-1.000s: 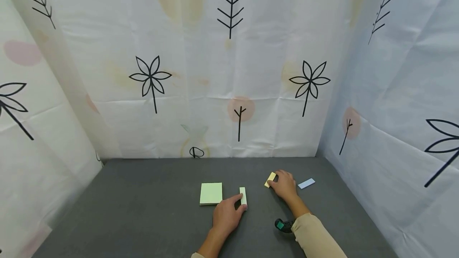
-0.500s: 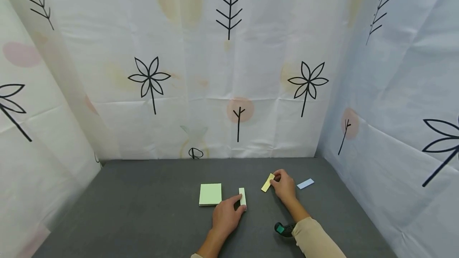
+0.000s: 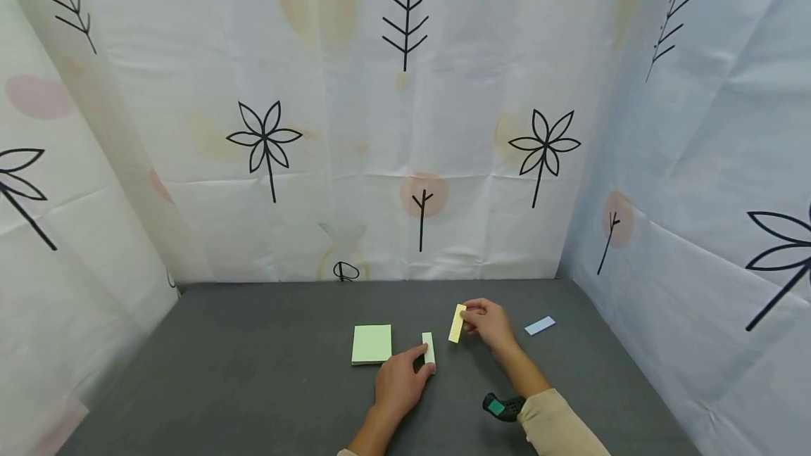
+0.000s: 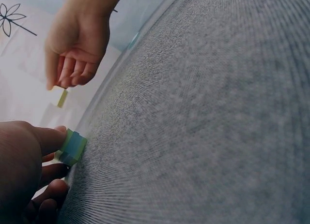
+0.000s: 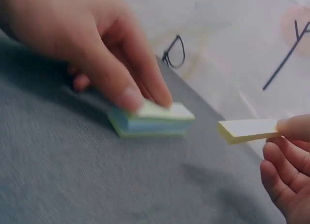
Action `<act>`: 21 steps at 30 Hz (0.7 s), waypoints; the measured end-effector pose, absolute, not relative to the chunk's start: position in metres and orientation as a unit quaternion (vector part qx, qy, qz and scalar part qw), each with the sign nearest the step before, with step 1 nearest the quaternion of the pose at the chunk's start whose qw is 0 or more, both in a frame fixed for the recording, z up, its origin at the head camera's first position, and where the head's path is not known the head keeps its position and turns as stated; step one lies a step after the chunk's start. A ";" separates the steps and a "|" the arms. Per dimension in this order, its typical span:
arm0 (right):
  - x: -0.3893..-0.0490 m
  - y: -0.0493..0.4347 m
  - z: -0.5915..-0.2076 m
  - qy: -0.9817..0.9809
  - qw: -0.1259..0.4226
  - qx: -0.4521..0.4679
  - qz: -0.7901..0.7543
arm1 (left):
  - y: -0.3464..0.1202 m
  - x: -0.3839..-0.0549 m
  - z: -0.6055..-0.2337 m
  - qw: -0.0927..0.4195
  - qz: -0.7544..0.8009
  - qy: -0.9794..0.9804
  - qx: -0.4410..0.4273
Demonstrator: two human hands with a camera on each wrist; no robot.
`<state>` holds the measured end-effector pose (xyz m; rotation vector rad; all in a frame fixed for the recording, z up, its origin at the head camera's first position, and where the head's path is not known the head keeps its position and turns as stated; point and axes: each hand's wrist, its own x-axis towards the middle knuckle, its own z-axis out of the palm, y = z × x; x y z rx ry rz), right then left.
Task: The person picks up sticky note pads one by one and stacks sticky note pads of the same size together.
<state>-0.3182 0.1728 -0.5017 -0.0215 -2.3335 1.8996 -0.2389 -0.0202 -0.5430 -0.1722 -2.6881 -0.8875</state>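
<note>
Thumb and fingers of my left hand (image 3: 399,384) grip a small stack of narrow sticky-note pads (image 3: 429,350) on the table. In the right wrist view, this stack (image 5: 157,123) shows pale green on top, blue in the middle and green below. My right hand (image 3: 491,326) pinches a narrow yellow sticky-note pad (image 3: 457,324) by one end. Held up in the air, the yellow pad (image 5: 249,130) points toward the stack in the right wrist view, with a gap between them. A narrow blue sticky-note pad (image 3: 540,325) lies flat to the right of that hand.
Left of the stack lies a square pale green sticky-note pad (image 3: 372,343), close to the left hand's fingers. A black device with a green patch (image 3: 500,407) sits by the right sleeve (image 3: 560,424). Patterned white curtains (image 3: 355,118) enclose the dark grey table (image 3: 272,371).
My right hand has lifted the yellow pad and carried it left toward the stack, turning it more upright in the head view. The left hand stays in place on the stack.
</note>
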 end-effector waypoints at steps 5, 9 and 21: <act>-0.313 0.160 -0.501 -0.763 0.032 0.005 0.645 | -0.020 -0.239 -0.544 0.152 -0.310 -0.936 -0.060; -0.309 0.152 -0.505 -0.764 0.015 0.009 0.645 | -0.020 -0.239 -0.544 0.154 -0.310 -0.936 -0.063; -0.304 0.139 -0.513 -0.769 0.000 0.021 0.639 | -0.021 -0.239 -0.544 0.154 -0.313 -0.935 -0.066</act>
